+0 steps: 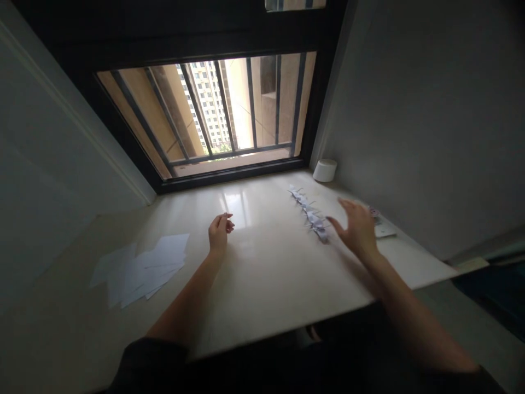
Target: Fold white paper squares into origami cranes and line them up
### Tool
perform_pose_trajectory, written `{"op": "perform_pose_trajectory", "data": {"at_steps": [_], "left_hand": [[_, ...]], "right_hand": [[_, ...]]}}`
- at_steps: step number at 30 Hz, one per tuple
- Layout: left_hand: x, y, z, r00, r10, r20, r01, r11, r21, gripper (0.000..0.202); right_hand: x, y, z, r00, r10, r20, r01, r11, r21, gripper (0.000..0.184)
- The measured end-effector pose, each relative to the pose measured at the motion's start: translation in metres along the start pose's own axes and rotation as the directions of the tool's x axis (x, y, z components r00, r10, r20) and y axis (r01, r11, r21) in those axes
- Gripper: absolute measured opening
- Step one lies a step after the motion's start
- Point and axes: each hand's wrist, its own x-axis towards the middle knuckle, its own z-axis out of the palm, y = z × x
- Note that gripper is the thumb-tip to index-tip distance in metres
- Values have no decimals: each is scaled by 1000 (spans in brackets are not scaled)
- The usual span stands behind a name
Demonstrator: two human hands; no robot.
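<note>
My left hand hovers over the middle of the sill, its fingers curled and pinched together; whether a tiny thing sits between them I cannot make out. Fingers and thumb spread apart, my right hand is open with nothing visible in it. Just left of its thumb lies a slanting row of small folded paper pieces, white with thin pointed tips. Over on the left, loose white paper sheets overlap in a spread pile. Partly behind my right hand is a flat white object with a small patterned thing at its back edge.
A white cup-like object stands in the far right corner by the wall. The pale glossy sill ends at a front edge close to my body. Beyond it is a dark-framed window with bars outside. Walls rise on both sides.
</note>
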Motion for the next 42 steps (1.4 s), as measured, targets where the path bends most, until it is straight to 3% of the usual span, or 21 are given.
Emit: {"op": "perform_pose_trajectory", "data": {"at_steps": [2, 4, 8, 12, 18, 27, 35, 40, 42], "left_hand": [[-4, -8, 0, 999, 6, 54, -11, 996, 92, 36], [-5, -13, 1, 992, 14, 124, -29, 992, 120, 37], [-7, -16, 2, 981, -10, 193, -14, 992, 123, 36], [-7, -16, 0, 980, -16, 200, -10, 992, 128, 36], [-6, -17, -2, 979, -24, 204, 1, 994, 110, 37], [-9, -16, 1, 975, -33, 221, 1, 990, 141, 38], [-8, -19, -1, 967, -8, 254, -31, 988, 149, 36], [-7, -21, -1, 964, -4, 264, -39, 987, 157, 36], [-7, -21, -1, 966, -11, 260, -31, 987, 156, 36]], "right_hand": [[12, 56, 11, 986, 164, -11, -162, 963, -213, 56], [15, 91, 21, 976, 209, 58, -178, 924, -338, 52], [10, 116, 40, 972, 176, 156, -98, 907, -410, 41], [12, 122, 49, 974, 145, 172, -59, 903, -425, 39], [14, 121, 51, 967, 229, 115, -164, 899, -406, 36], [7, 126, 48, 976, 150, 156, -90, 937, -336, 39], [-30, 107, 31, 935, 293, 199, -193, 893, -406, 63], [-14, 115, 37, 894, 366, 259, -243, 882, -405, 67], [-5, 118, 37, 899, 361, 249, -250, 889, -384, 65]]}}
